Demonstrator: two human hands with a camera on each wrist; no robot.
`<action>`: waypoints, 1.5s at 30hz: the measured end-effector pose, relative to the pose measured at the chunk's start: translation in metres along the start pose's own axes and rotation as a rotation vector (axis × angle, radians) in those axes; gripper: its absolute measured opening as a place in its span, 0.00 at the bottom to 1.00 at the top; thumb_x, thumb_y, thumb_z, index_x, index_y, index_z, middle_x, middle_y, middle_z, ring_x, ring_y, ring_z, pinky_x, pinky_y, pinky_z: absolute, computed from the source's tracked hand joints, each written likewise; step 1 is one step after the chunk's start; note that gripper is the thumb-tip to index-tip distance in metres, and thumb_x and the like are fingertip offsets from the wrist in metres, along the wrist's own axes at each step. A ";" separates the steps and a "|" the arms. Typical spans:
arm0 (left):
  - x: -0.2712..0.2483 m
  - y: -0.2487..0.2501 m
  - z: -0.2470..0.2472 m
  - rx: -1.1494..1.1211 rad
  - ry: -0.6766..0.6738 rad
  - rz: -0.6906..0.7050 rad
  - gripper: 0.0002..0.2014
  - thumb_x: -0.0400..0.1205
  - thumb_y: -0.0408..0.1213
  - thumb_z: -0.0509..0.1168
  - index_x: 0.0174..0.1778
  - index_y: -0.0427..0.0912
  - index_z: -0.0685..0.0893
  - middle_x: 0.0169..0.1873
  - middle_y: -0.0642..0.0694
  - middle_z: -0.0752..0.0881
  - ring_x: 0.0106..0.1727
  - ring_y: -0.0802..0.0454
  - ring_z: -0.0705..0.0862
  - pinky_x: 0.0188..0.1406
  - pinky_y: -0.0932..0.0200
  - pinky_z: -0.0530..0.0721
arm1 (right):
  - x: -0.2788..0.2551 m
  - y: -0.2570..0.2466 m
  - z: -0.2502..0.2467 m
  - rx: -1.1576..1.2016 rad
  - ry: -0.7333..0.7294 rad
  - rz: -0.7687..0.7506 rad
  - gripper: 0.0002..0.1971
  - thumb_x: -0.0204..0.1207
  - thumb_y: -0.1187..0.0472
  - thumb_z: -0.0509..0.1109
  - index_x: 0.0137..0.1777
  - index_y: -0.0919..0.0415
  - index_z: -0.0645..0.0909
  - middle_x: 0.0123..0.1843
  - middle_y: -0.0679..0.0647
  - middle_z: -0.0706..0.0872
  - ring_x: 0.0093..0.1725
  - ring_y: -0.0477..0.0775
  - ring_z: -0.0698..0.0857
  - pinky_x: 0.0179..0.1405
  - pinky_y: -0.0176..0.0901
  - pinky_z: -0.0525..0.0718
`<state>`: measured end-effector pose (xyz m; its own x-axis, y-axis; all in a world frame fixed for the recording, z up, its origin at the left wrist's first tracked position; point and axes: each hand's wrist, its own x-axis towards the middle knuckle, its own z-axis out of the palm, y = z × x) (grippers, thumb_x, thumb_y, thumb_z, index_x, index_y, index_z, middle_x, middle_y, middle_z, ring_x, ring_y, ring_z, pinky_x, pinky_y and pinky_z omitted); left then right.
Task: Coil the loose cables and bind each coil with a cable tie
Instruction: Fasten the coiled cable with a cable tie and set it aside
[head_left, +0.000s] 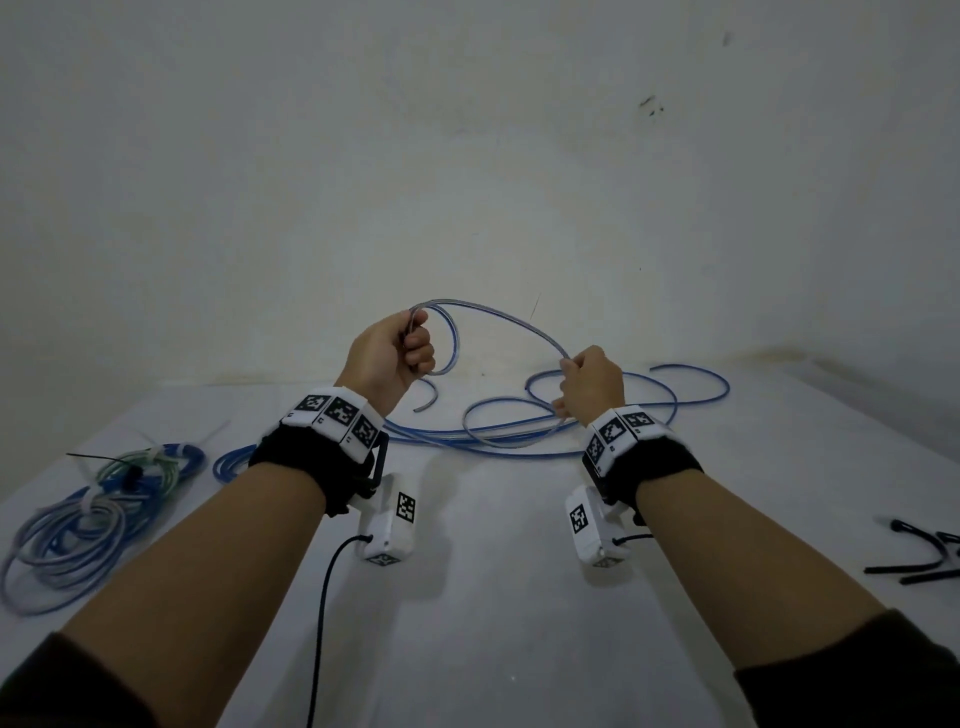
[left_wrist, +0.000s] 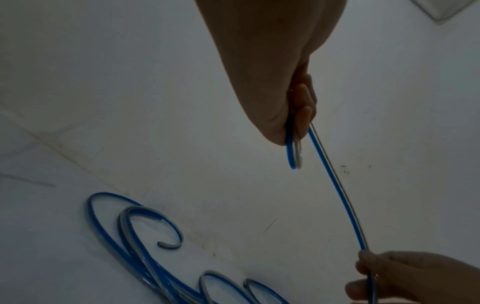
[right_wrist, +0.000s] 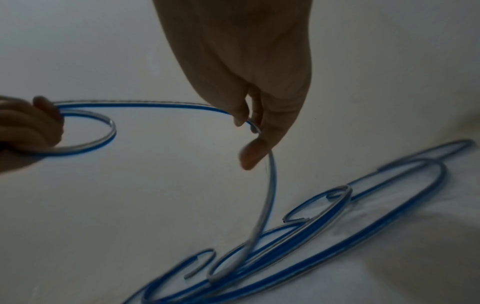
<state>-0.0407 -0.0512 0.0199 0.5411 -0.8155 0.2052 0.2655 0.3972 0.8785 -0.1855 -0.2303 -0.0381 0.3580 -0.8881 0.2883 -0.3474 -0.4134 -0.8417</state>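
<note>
Left hand (head_left: 390, 353) grips a small loop of the blue cable (head_left: 519, 322) at twelve o'clock; right hand (head_left: 589, 382) pinches it at one, slack heaped on the table (head_left: 493, 597) beyond; no writing is readable on the cable

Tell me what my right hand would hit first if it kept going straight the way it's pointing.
Probably the white wall. The right hand, pinching the blue-and-grey flat cable, points forward over the loose loops; nothing else seems to lie ahead, though depth is unclear.
</note>
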 end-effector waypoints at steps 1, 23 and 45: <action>0.000 0.000 -0.001 0.016 -0.006 0.014 0.14 0.86 0.35 0.48 0.37 0.42 0.74 0.16 0.55 0.68 0.17 0.59 0.64 0.19 0.68 0.66 | 0.003 0.002 0.002 0.001 0.039 0.000 0.07 0.81 0.60 0.62 0.46 0.64 0.71 0.47 0.67 0.85 0.43 0.70 0.87 0.42 0.65 0.87; -0.005 -0.015 0.004 1.091 -0.027 0.379 0.08 0.87 0.33 0.49 0.45 0.37 0.70 0.40 0.40 0.87 0.42 0.46 0.87 0.48 0.54 0.83 | -0.037 -0.057 0.009 -0.021 -0.400 -0.623 0.06 0.75 0.69 0.68 0.47 0.60 0.76 0.37 0.48 0.78 0.33 0.36 0.75 0.35 0.24 0.71; -0.016 -0.012 -0.005 1.585 -0.263 0.094 0.19 0.86 0.48 0.51 0.38 0.44 0.81 0.35 0.45 0.82 0.42 0.44 0.80 0.46 0.52 0.75 | -0.026 -0.043 0.004 -0.234 -0.194 -0.709 0.07 0.76 0.65 0.69 0.47 0.68 0.87 0.45 0.62 0.87 0.46 0.58 0.82 0.45 0.37 0.71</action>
<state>-0.0483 -0.0408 0.0041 0.3175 -0.9271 0.1991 -0.9021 -0.2306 0.3648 -0.1767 -0.1885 -0.0109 0.7014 -0.3531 0.6192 -0.1447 -0.9211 -0.3614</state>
